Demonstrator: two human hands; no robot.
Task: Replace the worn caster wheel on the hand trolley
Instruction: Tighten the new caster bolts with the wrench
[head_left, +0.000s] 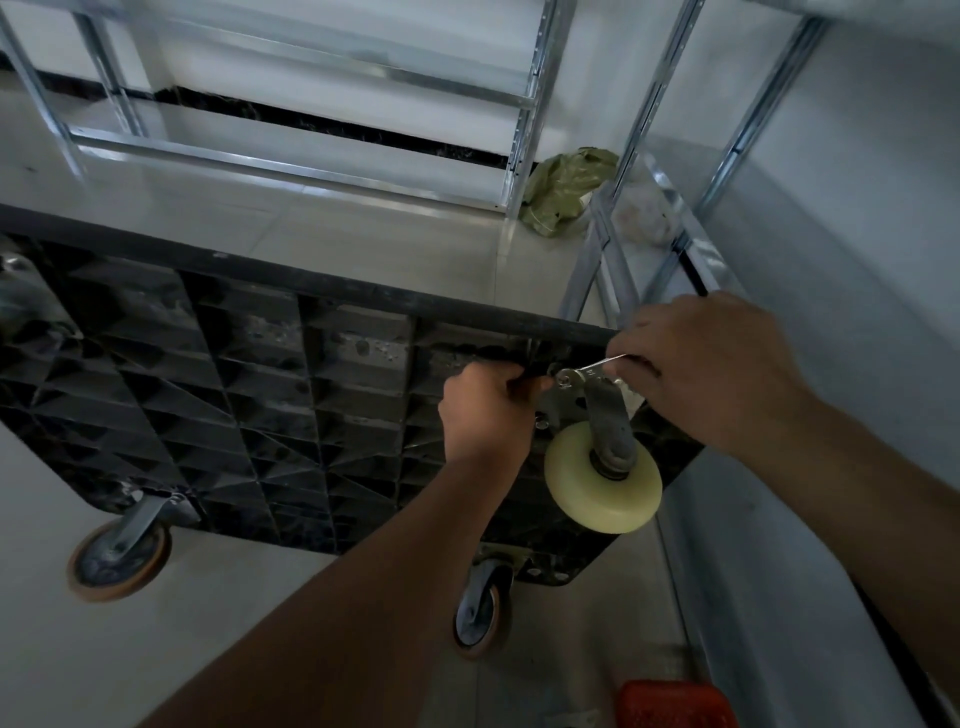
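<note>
Trolley (208, 364) tipped up, ribbed black plastic underside facing camera; cream smooth caster wheel (602, 478) on grey metal fork at right corner; right hand (711, 374) pinches thin silver wrench (589, 370) on mount bolt; left hand (483, 410) curled round dark part beside mount; two brown-rimmed casters (119, 561) lower; glossy tiled floor (363, 228).

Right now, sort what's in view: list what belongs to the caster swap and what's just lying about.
In the job:
- upturned black ribbed plastic trolley deck
- cream plastic caster wheel
- small silver metal wrench, held by right hand
- left hand, gripping at the caster mount

Lying about:
- crumpled green plastic bag
- red mesh plastic basket
- bare silver metal shelving frames
</note>
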